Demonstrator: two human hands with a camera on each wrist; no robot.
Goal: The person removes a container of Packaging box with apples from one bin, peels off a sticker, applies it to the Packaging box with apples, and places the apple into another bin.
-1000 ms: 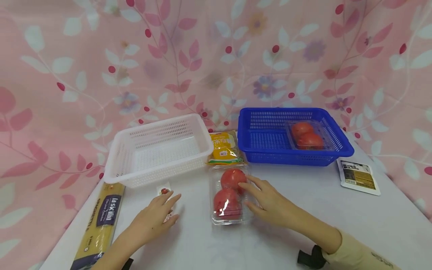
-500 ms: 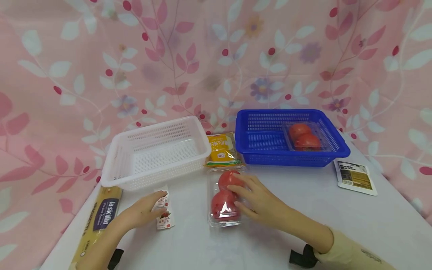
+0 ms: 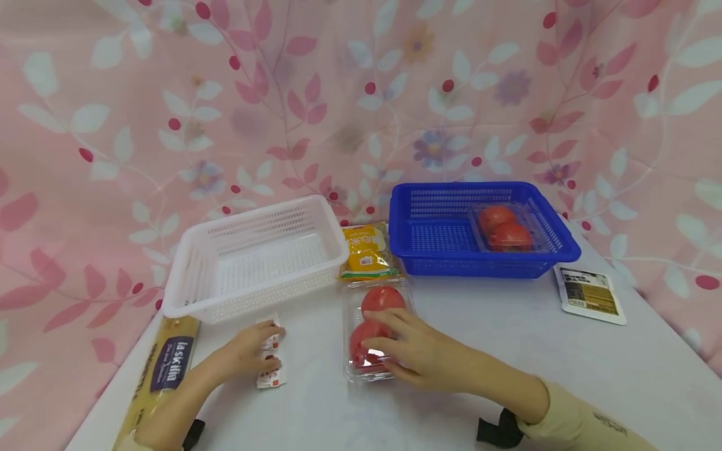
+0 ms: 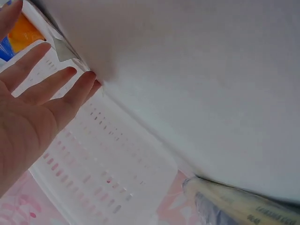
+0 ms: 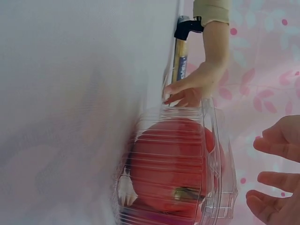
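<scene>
My left hand (image 3: 245,351) lies over small white packets (image 3: 272,378) with red print, which it partly hides. In the left wrist view its fingers (image 4: 70,86) are fairly straight and spread, the tips by a pale packet edge (image 4: 63,49). My right hand (image 3: 423,352) hovers over the right side of a clear plastic clamshell of tomatoes (image 3: 368,354). Seen from the right wrist, those fingers (image 5: 276,147) are spread, with a gap between them and the clamshell lid (image 5: 213,173). Two red tomatoes (image 3: 383,302) show through the plastic.
Behind the left hand stands a white basket (image 3: 259,294); a blue basket (image 3: 462,266) at back right holds another tomato clamshell (image 3: 510,237). Between them lies a yellow grain bag (image 3: 366,252). A spaghetti pack (image 3: 163,369) is at left, a flat pouch (image 3: 591,294) at right.
The left hand has moved left and lowered onto the packets, uncovering their near end. My right hand has shifted left, further over the tomato clamshell. The whole view has drifted slightly.
</scene>
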